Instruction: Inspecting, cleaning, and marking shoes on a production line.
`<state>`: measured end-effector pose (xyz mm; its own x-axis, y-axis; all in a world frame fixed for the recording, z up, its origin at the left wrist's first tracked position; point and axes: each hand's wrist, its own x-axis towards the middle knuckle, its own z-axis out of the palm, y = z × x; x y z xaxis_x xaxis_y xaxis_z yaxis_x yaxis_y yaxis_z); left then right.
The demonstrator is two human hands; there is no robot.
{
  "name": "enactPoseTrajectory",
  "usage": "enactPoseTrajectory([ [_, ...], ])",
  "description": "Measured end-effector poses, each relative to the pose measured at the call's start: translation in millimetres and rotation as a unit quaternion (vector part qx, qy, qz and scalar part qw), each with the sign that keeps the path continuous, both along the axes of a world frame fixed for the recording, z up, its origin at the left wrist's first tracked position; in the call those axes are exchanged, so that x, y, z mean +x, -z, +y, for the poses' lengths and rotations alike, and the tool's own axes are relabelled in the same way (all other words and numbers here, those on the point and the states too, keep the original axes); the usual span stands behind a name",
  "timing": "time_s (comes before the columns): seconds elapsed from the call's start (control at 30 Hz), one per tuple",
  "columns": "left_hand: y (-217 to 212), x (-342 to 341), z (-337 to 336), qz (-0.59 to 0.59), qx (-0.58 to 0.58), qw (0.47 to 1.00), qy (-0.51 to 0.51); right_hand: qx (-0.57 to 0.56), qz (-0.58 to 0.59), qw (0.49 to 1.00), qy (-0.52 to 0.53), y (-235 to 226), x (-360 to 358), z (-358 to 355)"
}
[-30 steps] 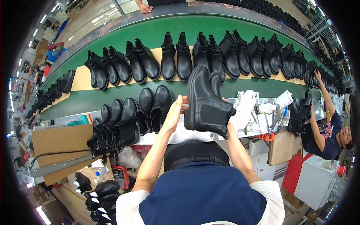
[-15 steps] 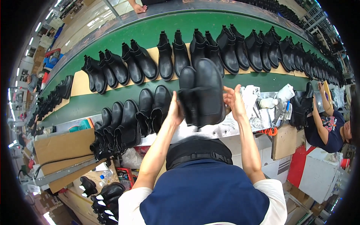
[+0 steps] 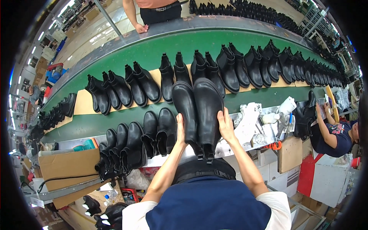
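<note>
Two black ankle boots are pressed side by side between my palms, toes pointing away and pull tabs toward me. On the left boot (image 3: 186, 111), my left hand (image 3: 180, 129) presses the outer side. Against the outer side of the right boot (image 3: 208, 111) lies my right hand (image 3: 226, 125), fingers wrapped along the leather. The pair is held above the near edge of the bench, in front of my waist. Just left of my left hand stands another pair of black boots (image 3: 167, 122), toes also pointing away.
Rows of black boots (image 3: 143, 86) stand on brown paper along the green conveyor (image 3: 115, 53). White bottles (image 3: 270, 118), a white cloth (image 3: 249, 115) and orange-handled scissors (image 3: 274, 146) lie at right. A cardboard sheet (image 3: 65, 168) is at left. One co-worker (image 3: 335, 134) sits at right; another (image 3: 159, 11) stands across.
The boots have turned from a blurred, uneven position to lying evenly side by side, toes away. My right hand, apart from them before, now grips the right boot. The view has tilted up.
</note>
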<state>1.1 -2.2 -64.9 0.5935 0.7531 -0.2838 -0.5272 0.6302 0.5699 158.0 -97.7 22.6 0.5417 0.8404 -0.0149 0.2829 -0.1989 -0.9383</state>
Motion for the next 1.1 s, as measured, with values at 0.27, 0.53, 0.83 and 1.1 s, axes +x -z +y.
enactPoseTrajectory([
  [0.27, -51, 11, 8, 0.269, 0.271, 0.922, -0.065, 0.057, 0.08, 0.993, 0.068, 41, 11, 9],
  [0.53, -8, 9, 18, 0.093, 0.074, 0.993, -0.009, 0.047, 0.207, 0.97, -0.116, -5, 20, 11],
  [0.83, 10, -21, 1, 0.264, 0.031, 0.964, 0.027, -0.013, 0.264, 0.964, 0.007, 36, -2, -8],
  [1.1, -74, -47, -53, 0.521, 0.318, 0.791, 0.039, -0.197, 0.045, 0.979, -0.005, 124, -15, -52],
])
